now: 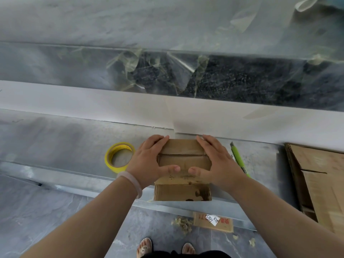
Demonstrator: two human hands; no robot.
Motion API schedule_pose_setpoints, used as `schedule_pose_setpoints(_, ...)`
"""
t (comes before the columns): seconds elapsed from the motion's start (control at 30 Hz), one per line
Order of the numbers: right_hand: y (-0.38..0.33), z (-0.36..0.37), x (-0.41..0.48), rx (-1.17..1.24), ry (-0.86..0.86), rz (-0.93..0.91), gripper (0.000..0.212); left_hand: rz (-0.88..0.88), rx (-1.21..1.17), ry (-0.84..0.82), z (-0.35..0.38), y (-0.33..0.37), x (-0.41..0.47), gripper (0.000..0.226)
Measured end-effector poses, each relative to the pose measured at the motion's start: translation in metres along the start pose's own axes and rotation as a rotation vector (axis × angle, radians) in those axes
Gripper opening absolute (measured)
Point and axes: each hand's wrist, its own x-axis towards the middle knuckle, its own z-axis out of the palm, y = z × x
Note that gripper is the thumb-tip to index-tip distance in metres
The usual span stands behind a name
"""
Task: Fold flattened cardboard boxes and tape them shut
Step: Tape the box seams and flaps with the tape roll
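Note:
A small brown cardboard box (183, 161) stands on the grey ledge (65, 142) in front of me, its top flaps folded down and meeting at a seam. My left hand (150, 161) clasps its left side, fingers over the far edge and thumb lying across the top. My right hand (216, 161) mirrors this on the right side, thumb tip nearly meeting the left thumb. A roll of yellow tape (119, 157) lies flat just left of my left hand. A green utility knife (239, 159) lies to the right of my right hand.
A stack of flattened cardboard (320, 181) lies at the right end of the ledge. A white wall band (93, 103) runs behind the box. On the floor below lie a labelled cardboard scrap (213, 221) and some debris. My sandalled feet show at the bottom.

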Motion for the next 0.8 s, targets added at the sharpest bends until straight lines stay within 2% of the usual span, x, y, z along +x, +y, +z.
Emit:
schedule_pose_setpoints(0.17,0.003,0.000,0.000,-0.098,0.036,-0.051,0.090,-0.002,-0.032,0.044,0.003,0.000,-0.002,0.102)
schedule_pose_setpoints(0.3,0.003,0.002,0.000,-0.179,0.001,-0.053,0.084,0.046,0.030,-0.029,0.000,-0.004,-0.002,0.100)
schedule_pose_setpoints(0.43,0.004,0.006,0.000,-0.362,0.097,-0.261,0.069,0.288,0.248,-0.009,-0.001,-0.012,-0.007,0.065)
schedule_pose_setpoints(0.5,0.004,0.007,0.002,-0.391,0.091,-0.298,0.063,0.391,0.340,-0.002,-0.001,-0.014,-0.006,0.057)
schedule_pose_setpoints(0.8,0.010,0.003,0.005,-0.458,0.051,-0.352,0.053,0.481,0.437,-0.101,-0.009,-0.025,0.000,0.053)
